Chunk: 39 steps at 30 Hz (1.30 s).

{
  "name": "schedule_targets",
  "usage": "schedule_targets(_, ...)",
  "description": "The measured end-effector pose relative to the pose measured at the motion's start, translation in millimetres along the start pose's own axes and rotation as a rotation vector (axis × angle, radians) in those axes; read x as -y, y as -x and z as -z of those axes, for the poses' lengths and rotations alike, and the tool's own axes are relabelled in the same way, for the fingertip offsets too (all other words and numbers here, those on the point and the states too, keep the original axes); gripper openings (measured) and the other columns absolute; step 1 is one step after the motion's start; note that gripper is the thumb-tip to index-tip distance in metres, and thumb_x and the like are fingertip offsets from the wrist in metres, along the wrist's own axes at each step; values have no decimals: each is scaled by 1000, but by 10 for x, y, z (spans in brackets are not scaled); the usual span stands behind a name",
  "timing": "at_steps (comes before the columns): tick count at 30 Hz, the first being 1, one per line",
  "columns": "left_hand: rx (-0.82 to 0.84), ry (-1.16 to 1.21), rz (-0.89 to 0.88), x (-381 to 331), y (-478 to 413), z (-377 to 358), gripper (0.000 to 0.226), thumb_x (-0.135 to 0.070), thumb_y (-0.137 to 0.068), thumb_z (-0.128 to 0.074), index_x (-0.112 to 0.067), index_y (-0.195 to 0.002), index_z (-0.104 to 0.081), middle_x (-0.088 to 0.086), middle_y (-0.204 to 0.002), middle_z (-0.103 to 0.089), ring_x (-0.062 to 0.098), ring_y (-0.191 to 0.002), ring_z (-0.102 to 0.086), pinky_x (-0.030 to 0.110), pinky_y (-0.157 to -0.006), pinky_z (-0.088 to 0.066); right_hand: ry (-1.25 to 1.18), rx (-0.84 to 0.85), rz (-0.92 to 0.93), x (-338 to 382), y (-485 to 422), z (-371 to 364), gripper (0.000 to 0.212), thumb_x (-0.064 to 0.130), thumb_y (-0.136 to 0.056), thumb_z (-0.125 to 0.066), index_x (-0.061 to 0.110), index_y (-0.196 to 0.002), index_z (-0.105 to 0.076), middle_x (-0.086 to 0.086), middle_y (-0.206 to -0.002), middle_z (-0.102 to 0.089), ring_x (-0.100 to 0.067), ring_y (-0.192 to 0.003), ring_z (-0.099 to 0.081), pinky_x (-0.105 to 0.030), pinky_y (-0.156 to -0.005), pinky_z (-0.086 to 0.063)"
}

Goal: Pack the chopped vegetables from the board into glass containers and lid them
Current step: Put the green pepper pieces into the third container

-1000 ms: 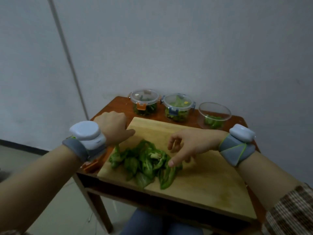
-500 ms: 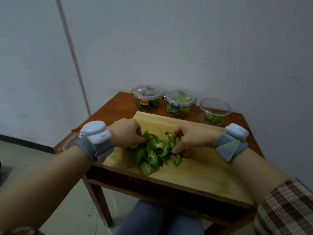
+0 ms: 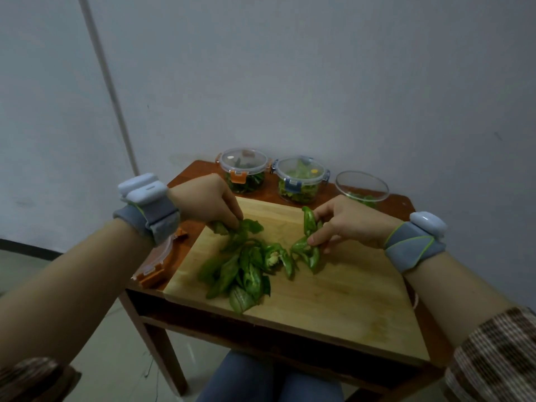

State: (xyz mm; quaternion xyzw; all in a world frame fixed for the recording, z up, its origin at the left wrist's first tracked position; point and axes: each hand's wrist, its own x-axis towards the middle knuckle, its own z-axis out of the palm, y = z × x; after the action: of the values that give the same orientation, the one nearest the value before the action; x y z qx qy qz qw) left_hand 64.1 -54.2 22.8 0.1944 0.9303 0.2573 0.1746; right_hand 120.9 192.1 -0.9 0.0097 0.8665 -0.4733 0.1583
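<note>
A pile of chopped green pepper pieces [image 3: 246,268] lies on the wooden cutting board [image 3: 333,300]. My left hand [image 3: 208,203] pinches pieces at the pile's far left edge. My right hand [image 3: 348,224] grips several pepper strips [image 3: 309,227] and holds them just above the board. An open glass container [image 3: 362,185] with a few green pieces stands behind my right hand. Two lidded glass containers, one with orange clips [image 3: 243,169] and one with blue clips [image 3: 300,178], hold greens at the table's back.
A clear lid with orange clips [image 3: 156,262] lies on the small brown table [image 3: 188,172] left of the board. A grey wall rises right behind the containers. My knees show below the table's front edge.
Both hands closed in on the pile, then drew apart. My right hand has lifted a bunch of pepper strips off the board. My left hand has shifted to the pile's far left edge.
</note>
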Motion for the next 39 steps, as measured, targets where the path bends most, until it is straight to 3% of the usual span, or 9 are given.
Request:
schedule_targets(4,-45,40,-44,-201,-135,57,10,-19,-77,-76,-22,-86,-74,-5,-79,-72,9,-72,-70,17,-64,-58,-49,-25,5,-5,19,140,13,-10,-73,-71,2,-79,-68,-17,-75,-68,-23,-63,-67,-26,-60,-60)
schedule_targets(9,-97,143,-78,-576,-458,-20,13,-19,-75,-78,-20,-88,-75,0,-80,-72,10,-65,-66,16,-57,-58,-98,-130,-29,-29,-8,394,15,-12,-73,-70,0,-81,-66,-14,-66,-67,-17,-52,-65,-22,-51,-57)
schedule_targets(13,-220,210,-149,-940,-789,-98,17,-23,-75,-78,-20,-91,-77,-3,-76,-69,2,-51,-58,7,-42,-46,-129,-324,-29,-69,-53,702,16,-12,-75,-68,4,-73,-65,-8,-52,-63,-14,-40,-58,-23,-42,-50)
schedule_targets(18,-266,356,-226,-1365,-1302,-285,20,-15,-74,-78,-11,-94,-77,8,-81,-74,11,-59,-64,21,-65,-58,-60,-640,-23,-162,-165,1200,13,-9,-72,-73,-10,-83,-66,-25,-72,-67,-29,-55,-65,-37,-60,-59)
schedule_targets(22,-312,257,-253,-1550,-1603,-538,20,-18,-78,-74,-14,-97,-77,5,-91,-75,13,-76,-65,20,-69,-48,167,-804,-38,-349,-302,1409,8,0,-72,-75,-2,-76,-68,-21,-70,-69,-32,-67,-70,-42,-71,-59)
schedule_targets(28,-260,4,-246,-1633,-1993,-845,18,-17,-81,-65,-17,-97,-73,7,-103,-68,25,-94,-66,24,-71,-45,541,-741,-61,-563,-563,1405,9,6,-74,-69,8,-83,-70,-13,-80,-66,-28,-80,-62,-27,-67,-44)
schedule_targets(32,-236,-169,-284,-1686,-2098,-911,17,-13,-85,-58,-13,-100,-66,11,-117,-54,33,-101,-60,35,-83,-47,675,-643,-80,-614,-693,1398,12,5,-74,-65,5,-84,-73,-16,-86,-70,-33,-83,-63,-32,-70,-49)
schedule_targets(35,-192,-228,-296,-1729,-2121,-936,18,-12,-87,-56,-6,-99,-68,13,-109,-64,33,-98,-63,33,-73,-46,717,-585,-121,-643,-739,1419,11,3,-73,-63,6,-78,-73,-16,-82,-70,-33,-80,-65,-34,-67,-51)
schedule_targets(39,-116,-253,-313,-1758,-2110,-974,16,-22,-82,-60,-12,-69,-61,9,-79,-62,32,-78,-64,31,-65,-47,689,-560,-127,-644,-720,1432,16,7,-73,-64,11,-84,-75,-13,-89,-72,-31,-87,-66,-33,-73,-52)
